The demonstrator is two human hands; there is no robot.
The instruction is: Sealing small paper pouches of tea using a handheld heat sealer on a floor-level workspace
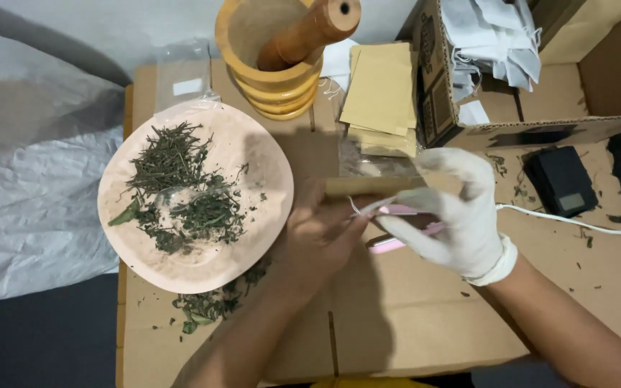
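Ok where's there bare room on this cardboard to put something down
The cardboard sheet is bare between the two forearms, and past the gloved right hand toward the small black scale. It is crowded around the plate of dried herbs, wooden mortar and tan packets.

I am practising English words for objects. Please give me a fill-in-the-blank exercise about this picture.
1. The dried herbs lie on a round ____.
2. The right hand wears a white ____.
3. The pestle stands in a wooden ____.
4. The left hand is ____, without covering.

Missing words: plate; glove; mortar; bare
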